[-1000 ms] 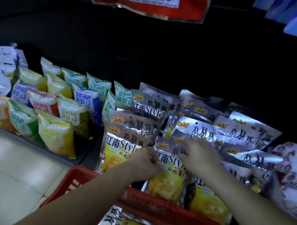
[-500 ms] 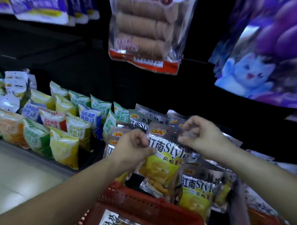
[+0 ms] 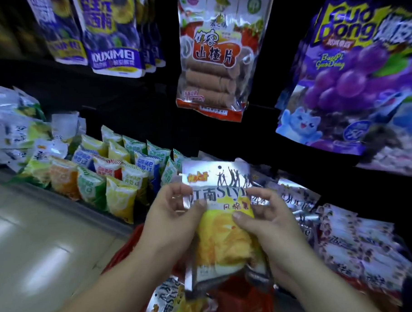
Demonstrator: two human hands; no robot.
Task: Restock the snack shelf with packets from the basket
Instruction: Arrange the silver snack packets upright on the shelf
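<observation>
Both hands are on one packet [image 3: 224,230], held upright in the air above the basket [image 3: 124,251] and in front of the shelf [image 3: 68,204].
- Left hand [image 3: 172,218]: pinches the packet's left edge, thumb on the front near the silver upper part, fingers curled behind.
- Right hand [image 3: 269,221]: clamped on the right edge, thumb pressed on the yellow front, fingers wrapped round the back.
- Packet: silver top with dancing silhouettes, yellow lower half, printed side facing the camera. The bottom edge hangs over the basket opening. Not touching the shelf stock.
- Basket: red, low in the frame, mostly hidden by the forearms. One more packet of the same kind [image 3: 169,301] lies inside, at the left.
- Shelf, left part: rows of small green, yellow, orange and blue packets [image 3: 121,183] standing on edge, tightly packed.
- Shelf, behind and right of the hands: matching silver packets [image 3: 294,196] lying overlapped. Count unclear, partly hidden.
- Far right: pale packets [image 3: 360,243] stacked flat, print too blurred to read.
- Hanging above: a clear bag of brown rolls with a red label [image 3: 210,61], a big purple grape bag [image 3: 352,78] to its right, blue and purple bags [image 3: 110,35] top left.
- Floor [image 3: 34,246]: light tiles, lower left.
</observation>
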